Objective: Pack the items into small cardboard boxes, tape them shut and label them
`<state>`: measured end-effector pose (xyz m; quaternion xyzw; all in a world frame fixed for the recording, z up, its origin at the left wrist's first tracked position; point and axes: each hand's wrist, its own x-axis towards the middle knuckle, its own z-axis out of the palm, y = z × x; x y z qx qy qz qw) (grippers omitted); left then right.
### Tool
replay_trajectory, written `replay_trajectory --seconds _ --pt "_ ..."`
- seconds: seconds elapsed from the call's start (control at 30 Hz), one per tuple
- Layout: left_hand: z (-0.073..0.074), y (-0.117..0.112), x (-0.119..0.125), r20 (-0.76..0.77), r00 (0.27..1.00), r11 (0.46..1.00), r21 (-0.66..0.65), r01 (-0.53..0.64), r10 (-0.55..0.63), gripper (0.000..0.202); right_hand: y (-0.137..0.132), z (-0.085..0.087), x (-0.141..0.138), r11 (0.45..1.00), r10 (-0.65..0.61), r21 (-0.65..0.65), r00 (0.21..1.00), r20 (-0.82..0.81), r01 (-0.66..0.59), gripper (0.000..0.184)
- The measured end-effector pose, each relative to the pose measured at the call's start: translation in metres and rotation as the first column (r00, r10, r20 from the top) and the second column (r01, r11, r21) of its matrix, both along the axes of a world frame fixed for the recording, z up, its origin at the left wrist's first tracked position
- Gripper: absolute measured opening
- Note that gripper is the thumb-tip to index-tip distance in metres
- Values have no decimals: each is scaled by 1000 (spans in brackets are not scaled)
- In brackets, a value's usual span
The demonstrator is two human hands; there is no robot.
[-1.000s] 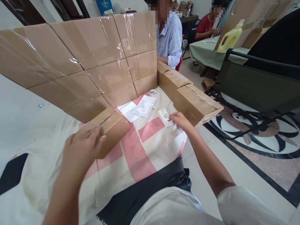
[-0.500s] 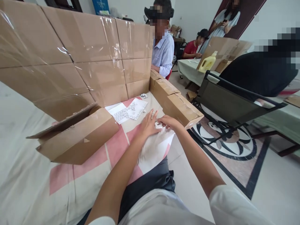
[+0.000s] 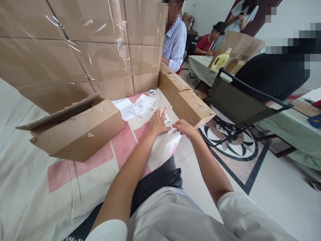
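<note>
A small white plastic device (image 3: 166, 119) lies on the pink and cream cloth (image 3: 100, 167) near the table's right edge. My left hand (image 3: 157, 122) rests on its left side with the fingers laid over it. My right hand (image 3: 184, 127) is at its right side, fingers curled and pinched at the device's edge. Just beyond lie white sticker sheets (image 3: 136, 107) printed with small shapes. An opened brown cardboard box (image 3: 77, 130) sits to the left of my arms, its flap raised.
A wall of taped cardboard boxes (image 3: 82, 50) stands behind, and a row of boxes (image 3: 187, 103) runs along the right edge. A person in a blue shirt (image 3: 174, 43) sits beyond. A dark folding chair (image 3: 240, 100) and a table with a yellow bottle (image 3: 220, 61) are at the right.
My left hand has left the cardboard box and come across to the white device, joining my right hand there. The box now sits open on the cloth. The camera has swung right.
</note>
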<state>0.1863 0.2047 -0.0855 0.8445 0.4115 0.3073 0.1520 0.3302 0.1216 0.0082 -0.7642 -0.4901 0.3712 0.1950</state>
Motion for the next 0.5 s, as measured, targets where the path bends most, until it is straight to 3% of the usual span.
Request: replay_trajectory --seconds 0.27,0.4,0.5 --pt "-1 0 2 92 996 998 -57 12 -7 117 0 -48 0 998 22 60 993 120 -29 30" --pt "6 1 0 198 979 996 -69 55 -40 118 -13 -45 -2 965 19 258 992 127 -51 30" --pt "24 -4 -7 328 944 995 -80 62 -32 109 -29 -29 -4 887 22 457 995 98 -65 23"
